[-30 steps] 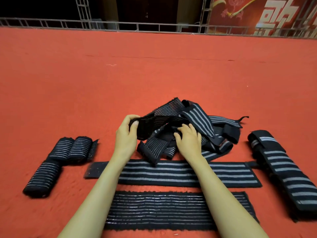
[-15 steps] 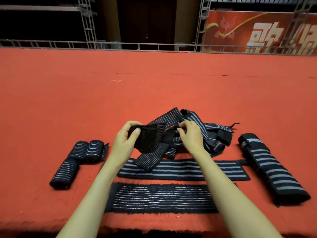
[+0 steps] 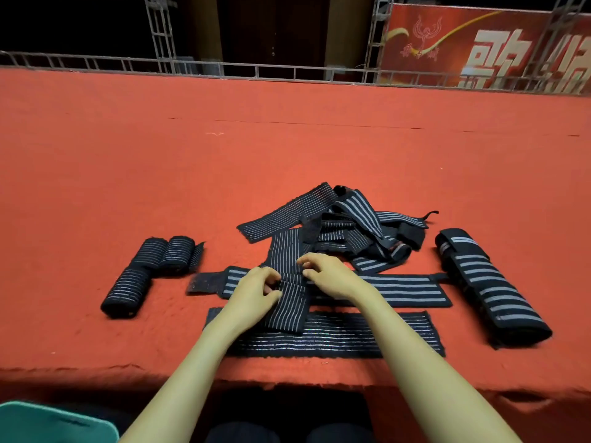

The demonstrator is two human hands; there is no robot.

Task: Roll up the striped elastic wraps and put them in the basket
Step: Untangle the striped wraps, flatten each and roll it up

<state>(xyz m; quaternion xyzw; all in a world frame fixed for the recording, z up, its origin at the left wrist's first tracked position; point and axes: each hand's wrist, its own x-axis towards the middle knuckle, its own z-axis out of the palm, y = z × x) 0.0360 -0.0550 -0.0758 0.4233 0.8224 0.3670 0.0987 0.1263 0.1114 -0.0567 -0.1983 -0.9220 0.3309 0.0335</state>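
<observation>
A dark wrap with thin pale stripes (image 3: 289, 263) lies lengthwise toward me across two flat wraps. My left hand (image 3: 256, 294) and my right hand (image 3: 329, 276) pinch it at its middle from either side, fingers curled. Beyond it sits a tangled pile of striped wraps (image 3: 355, 228). A wide-striped wrap (image 3: 399, 289) and a thin-striped wrap (image 3: 351, 337) lie flat near the front edge. Three rolled wraps (image 3: 150, 273) rest to the left. A teal basket corner (image 3: 54, 423) shows at the bottom left, below the table.
The red felt-covered table (image 3: 224, 155) stretches far ahead; its front edge runs near my forearms. A long folded wide-striped wrap (image 3: 486, 282) lies at the right. A metal rail and a red banner stand behind the table.
Both hands came down and toward me from the pile, laying out the thin-striped wrap that my left hand held bunched in the air. The camera tilted, bringing the basket corner into view.
</observation>
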